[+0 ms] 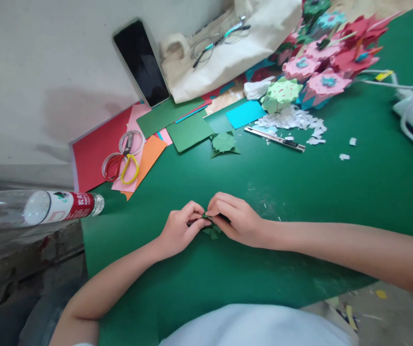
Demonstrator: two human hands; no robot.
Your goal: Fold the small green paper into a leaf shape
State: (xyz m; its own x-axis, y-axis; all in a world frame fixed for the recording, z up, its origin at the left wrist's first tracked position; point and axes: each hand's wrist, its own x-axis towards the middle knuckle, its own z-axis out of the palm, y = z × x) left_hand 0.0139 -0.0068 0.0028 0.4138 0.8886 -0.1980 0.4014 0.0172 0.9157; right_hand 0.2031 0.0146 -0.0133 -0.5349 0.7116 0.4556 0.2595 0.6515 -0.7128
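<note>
My left hand (180,228) and my right hand (235,218) meet over the green table mat (300,192), fingertips pinched together on a small folded piece of green paper (211,231). Only its crumpled lower edge shows between the hands; the rest is hidden by my fingers. Farther back lies another folded green paper shape (223,143).
Scissors (124,157) lie on coloured paper sheets (144,139) at the back left. A phone (140,62) and glasses (213,41) on a cloth bag rest behind. A utility knife (274,138), white paper scraps, paper flowers (321,57), a plastic bottle (36,207) at left, white cables at right.
</note>
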